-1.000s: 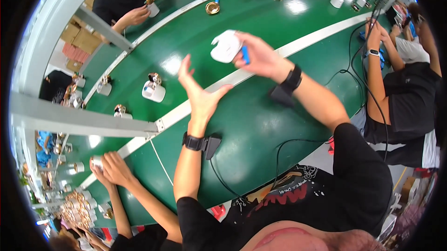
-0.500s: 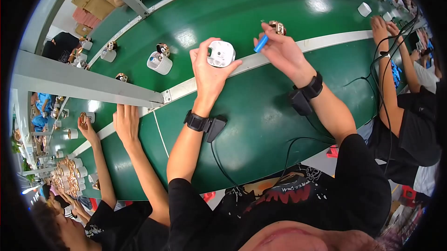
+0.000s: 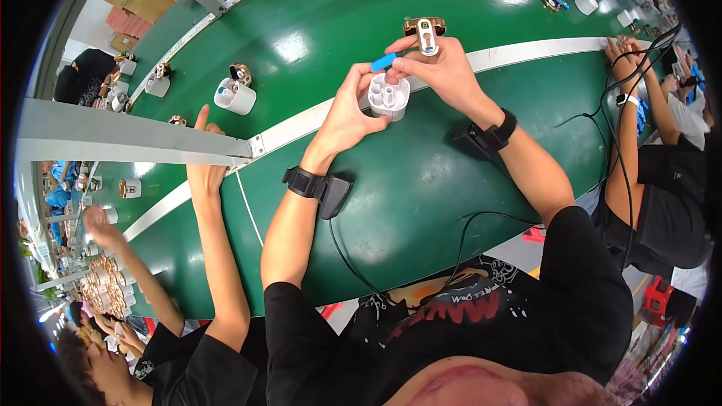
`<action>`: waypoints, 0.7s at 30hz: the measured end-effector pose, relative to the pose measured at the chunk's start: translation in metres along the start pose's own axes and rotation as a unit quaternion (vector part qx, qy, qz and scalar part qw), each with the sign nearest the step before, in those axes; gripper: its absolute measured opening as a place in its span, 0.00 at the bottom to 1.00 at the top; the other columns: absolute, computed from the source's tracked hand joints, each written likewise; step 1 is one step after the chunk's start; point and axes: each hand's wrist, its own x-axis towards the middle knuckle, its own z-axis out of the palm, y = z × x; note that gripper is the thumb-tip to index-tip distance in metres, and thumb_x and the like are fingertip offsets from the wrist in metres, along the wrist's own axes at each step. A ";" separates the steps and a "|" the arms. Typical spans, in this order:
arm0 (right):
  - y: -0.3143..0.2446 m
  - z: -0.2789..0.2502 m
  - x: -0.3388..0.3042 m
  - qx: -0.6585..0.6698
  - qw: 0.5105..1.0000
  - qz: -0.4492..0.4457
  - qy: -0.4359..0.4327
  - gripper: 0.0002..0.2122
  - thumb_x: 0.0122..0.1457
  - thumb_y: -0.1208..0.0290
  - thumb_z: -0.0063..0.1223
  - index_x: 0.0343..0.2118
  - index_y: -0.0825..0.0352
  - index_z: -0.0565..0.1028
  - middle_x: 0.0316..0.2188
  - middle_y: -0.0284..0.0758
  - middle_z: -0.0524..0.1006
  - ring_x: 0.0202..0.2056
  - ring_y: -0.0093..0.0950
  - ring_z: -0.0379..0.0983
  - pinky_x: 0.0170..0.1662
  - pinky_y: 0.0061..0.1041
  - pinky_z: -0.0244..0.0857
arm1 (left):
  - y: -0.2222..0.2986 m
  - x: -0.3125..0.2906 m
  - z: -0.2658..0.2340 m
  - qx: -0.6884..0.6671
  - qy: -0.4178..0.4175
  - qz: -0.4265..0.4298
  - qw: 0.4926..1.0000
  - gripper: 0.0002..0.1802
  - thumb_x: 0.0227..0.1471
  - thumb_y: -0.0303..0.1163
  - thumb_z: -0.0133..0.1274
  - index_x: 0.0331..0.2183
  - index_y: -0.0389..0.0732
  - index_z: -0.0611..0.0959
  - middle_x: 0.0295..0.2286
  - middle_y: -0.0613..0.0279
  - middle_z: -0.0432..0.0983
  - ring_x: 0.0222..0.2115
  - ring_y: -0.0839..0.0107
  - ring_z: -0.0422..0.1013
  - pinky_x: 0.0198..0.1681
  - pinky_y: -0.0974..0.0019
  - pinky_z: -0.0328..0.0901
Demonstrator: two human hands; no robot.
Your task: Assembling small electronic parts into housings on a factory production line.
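Note:
My left hand (image 3: 345,111) is closed around the side of a white ribbed housing (image 3: 389,107), whose open top shows round white posts inside. My right hand (image 3: 445,75) is closed on a gold-and-white cap assembly (image 3: 427,36), held above and just right of the housing. A blue cylindrical battery (image 3: 384,62) lies tilted over the housing's mouth, between the fingertips of both hands. Whether a wire joins the battery to the cap cannot be made out. Both hands are over the near rail of the green line.
A white housing with a gold cap part (image 3: 235,96) stands on the green belt (image 3: 316,22) to the left. A grey metal post (image 3: 135,135) juts in at left. Co-workers' arms (image 3: 214,240) work on both sides. Black cables (image 3: 617,127) hang at right.
My hands have come together, the right moving left. The housing has tipped so its posts show upward. The cap assembly has turned upright, and the battery now sits over the housing.

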 end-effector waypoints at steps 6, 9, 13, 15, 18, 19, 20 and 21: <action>-0.005 0.002 -0.005 -0.112 0.994 0.001 -0.009 0.08 0.54 0.78 0.60 0.37 0.74 0.77 0.29 0.36 0.80 0.31 0.24 0.78 0.37 0.23 0.75 | 0.005 -0.003 0.011 0.146 0.008 0.020 0.989 0.45 0.32 0.25 0.67 0.52 0.38 0.62 0.47 0.55 0.67 0.50 0.64 0.67 0.58 0.60 0.58; -0.003 0.002 -0.005 -0.193 0.975 -0.110 -0.015 0.09 0.53 0.78 0.62 0.37 0.74 0.77 0.28 0.35 0.80 0.31 0.23 0.78 0.37 0.22 0.74 | 0.004 -0.002 0.020 0.177 0.036 0.036 0.983 0.47 0.31 0.28 0.70 0.52 0.37 0.62 0.48 0.54 0.66 0.50 0.62 0.67 0.58 0.59 0.58; 0.000 -0.003 -0.003 -0.275 0.937 -0.216 -0.020 0.09 0.51 0.79 0.64 0.35 0.74 0.78 0.27 0.35 0.80 0.30 0.21 0.78 0.36 0.21 0.73 | 0.011 -0.002 0.030 0.150 0.064 0.035 0.986 0.49 0.29 0.31 0.72 0.52 0.37 0.62 0.48 0.52 0.67 0.49 0.60 0.67 0.58 0.58 0.59; 0.002 -0.005 -0.005 -0.299 0.924 -0.240 -0.019 0.09 0.50 0.79 0.64 0.34 0.74 0.78 0.27 0.34 0.80 0.30 0.21 0.78 0.36 0.21 0.73 | 0.014 -0.004 0.038 0.188 0.098 0.069 0.975 0.48 0.30 0.31 0.72 0.51 0.37 0.63 0.46 0.51 0.68 0.48 0.59 0.68 0.58 0.58 0.59; 0.009 0.003 -0.008 -0.074 0.993 -0.072 0.049 0.07 0.49 0.78 0.66 0.30 0.73 0.79 0.27 0.34 0.80 0.27 0.20 0.76 0.33 0.19 0.72 | 0.013 -0.002 0.060 0.186 0.103 0.032 0.977 0.48 0.30 0.30 0.72 0.51 0.36 0.62 0.44 0.50 0.71 0.48 0.59 0.70 0.57 0.58 0.60; 0.009 0.003 -0.008 -0.075 0.993 -0.072 0.050 0.07 0.49 0.78 0.66 0.30 0.73 0.79 0.27 0.34 0.80 0.27 0.20 0.76 0.33 0.19 0.72 | 0.013 -0.001 0.064 0.185 0.106 0.013 0.977 0.47 0.31 0.30 0.72 0.51 0.36 0.62 0.43 0.50 0.72 0.47 0.58 0.70 0.57 0.59 0.61; 0.008 0.002 -0.007 -0.118 0.984 -0.120 0.065 0.07 0.49 0.78 0.66 0.29 0.73 0.79 0.27 0.34 0.80 0.27 0.20 0.76 0.33 0.19 0.72 | 0.011 0.001 0.062 0.184 0.105 0.014 0.977 0.47 0.31 0.30 0.72 0.51 0.36 0.62 0.43 0.50 0.72 0.47 0.58 0.70 0.57 0.59 0.61; 0.007 0.004 -0.007 -0.159 0.970 -0.166 0.078 0.06 0.49 0.78 0.66 0.28 0.73 0.80 0.27 0.34 0.80 0.27 0.20 0.76 0.33 0.19 0.72 | 0.005 0.003 0.057 0.158 0.104 0.018 0.982 0.46 0.31 0.29 0.71 0.51 0.36 0.63 0.43 0.51 0.73 0.47 0.59 0.71 0.57 0.59 0.61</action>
